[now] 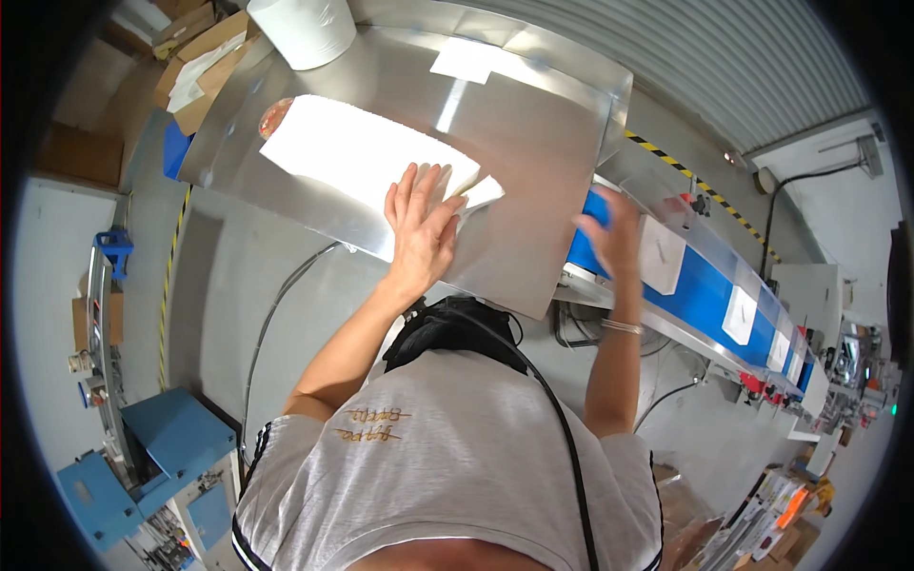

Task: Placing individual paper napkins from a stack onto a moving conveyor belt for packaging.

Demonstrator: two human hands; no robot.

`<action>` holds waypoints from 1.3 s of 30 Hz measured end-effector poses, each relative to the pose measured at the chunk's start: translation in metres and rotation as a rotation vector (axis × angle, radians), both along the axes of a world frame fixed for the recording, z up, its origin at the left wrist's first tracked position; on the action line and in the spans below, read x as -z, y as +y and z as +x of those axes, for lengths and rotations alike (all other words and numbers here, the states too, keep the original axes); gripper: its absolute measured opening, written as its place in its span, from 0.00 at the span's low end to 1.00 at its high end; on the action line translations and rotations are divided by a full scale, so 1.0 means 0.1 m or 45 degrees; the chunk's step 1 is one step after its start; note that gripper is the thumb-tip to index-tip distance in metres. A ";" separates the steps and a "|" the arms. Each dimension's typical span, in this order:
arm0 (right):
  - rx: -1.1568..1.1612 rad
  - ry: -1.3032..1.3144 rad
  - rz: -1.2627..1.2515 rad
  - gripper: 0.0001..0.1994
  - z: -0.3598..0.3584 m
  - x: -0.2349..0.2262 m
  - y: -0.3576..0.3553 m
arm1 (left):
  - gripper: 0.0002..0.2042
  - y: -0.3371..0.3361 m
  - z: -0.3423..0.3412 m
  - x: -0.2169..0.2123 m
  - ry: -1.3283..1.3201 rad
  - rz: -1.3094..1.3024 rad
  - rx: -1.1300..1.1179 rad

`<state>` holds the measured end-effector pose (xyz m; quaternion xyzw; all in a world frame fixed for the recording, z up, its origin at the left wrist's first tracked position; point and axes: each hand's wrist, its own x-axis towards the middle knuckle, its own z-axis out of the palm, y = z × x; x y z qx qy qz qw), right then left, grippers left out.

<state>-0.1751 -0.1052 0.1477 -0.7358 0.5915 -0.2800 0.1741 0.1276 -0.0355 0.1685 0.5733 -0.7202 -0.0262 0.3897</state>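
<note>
A row of white pieces (367, 143) lies gathered on the steel table (538, 190), upper centre; the left hand (422, 228) spreads unclenched against its right end. The blurred right hand (617, 233) appears loose and unladen; pieces on the blue belt (703, 284), right, remain ungathered.

- I get bright light, with glare on the metal table (533, 143), upper centre.
- I see the right hand (617, 233) blurred, right of centre.
- My view's corners fade to black.
</note>
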 end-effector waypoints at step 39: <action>0.348 -1.080 0.548 0.19 0.14 0.38 0.01 | 0.18 -0.10 0.37 -0.04 -0.105 0.023 -0.026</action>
